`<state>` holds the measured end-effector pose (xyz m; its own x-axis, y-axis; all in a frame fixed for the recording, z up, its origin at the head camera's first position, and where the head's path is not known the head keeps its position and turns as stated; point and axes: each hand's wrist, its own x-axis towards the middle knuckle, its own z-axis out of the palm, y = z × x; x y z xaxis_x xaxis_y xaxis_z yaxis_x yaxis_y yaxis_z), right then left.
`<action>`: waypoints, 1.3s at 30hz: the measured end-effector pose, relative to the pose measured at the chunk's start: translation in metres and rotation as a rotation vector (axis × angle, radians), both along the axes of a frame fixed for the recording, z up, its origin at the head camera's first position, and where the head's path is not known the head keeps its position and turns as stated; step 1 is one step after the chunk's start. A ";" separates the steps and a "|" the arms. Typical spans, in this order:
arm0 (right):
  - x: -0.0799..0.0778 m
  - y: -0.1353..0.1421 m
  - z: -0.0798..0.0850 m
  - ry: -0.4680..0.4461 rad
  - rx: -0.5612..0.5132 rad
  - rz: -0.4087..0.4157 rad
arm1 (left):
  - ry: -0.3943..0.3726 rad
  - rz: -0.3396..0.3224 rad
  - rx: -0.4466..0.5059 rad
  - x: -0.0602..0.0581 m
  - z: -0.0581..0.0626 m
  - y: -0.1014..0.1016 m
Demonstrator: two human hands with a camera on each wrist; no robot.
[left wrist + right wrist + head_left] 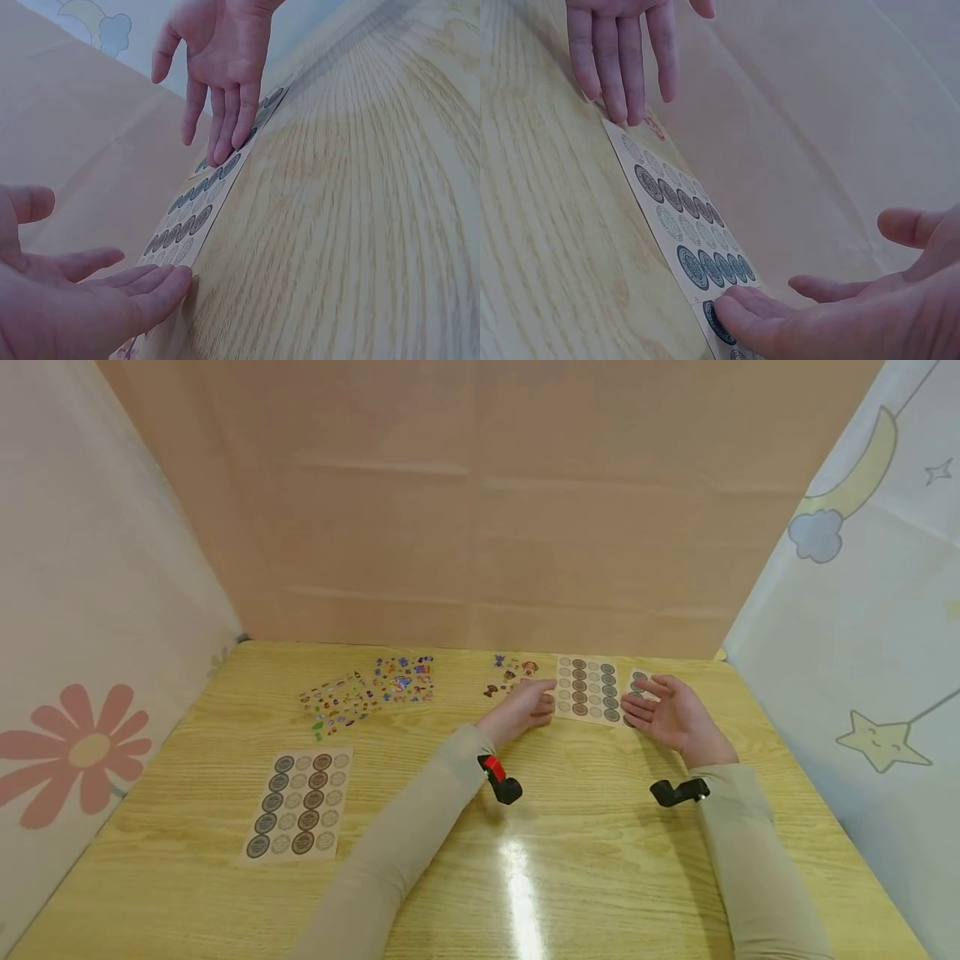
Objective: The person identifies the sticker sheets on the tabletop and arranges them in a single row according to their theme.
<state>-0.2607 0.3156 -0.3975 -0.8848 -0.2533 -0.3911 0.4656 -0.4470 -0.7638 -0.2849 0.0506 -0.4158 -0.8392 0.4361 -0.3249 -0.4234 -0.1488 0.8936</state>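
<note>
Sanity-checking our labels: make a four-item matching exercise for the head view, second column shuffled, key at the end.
1. Left hand
2. Right hand
3. Moon
4. Sticker sheet nearest the camera

A. On the table, left of both hands
B. All-black wrist gadget
C. On the right side wall
D. Black-and-red wrist gadget

Pairs: 1-D, 2-B, 3-C, 4-A

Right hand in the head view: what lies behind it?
A sheet of printed circles lies on the table, partly showing past the right hand. The part that the hand covers cannot be seen there.
</note>
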 end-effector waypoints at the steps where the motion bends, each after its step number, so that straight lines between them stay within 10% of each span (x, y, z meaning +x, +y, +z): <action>1: 0.000 0.001 0.000 -0.007 -0.003 -0.001 | -0.004 0.003 0.007 0.000 0.000 0.000; 24: -0.001 0.011 -0.005 -0.001 0.084 0.052 | -0.115 0.048 0.138 0.002 -0.001 0.005; 39: 0.009 -0.006 -0.011 0.123 0.319 0.054 | -0.081 0.170 -0.031 0.013 -0.007 0.011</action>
<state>-0.2514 0.3100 -0.4085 -0.9189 -0.1834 -0.3494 0.3779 -0.1539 -0.9130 -0.2724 0.0619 -0.4225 -0.8704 0.2790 -0.4057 -0.4654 -0.1969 0.8629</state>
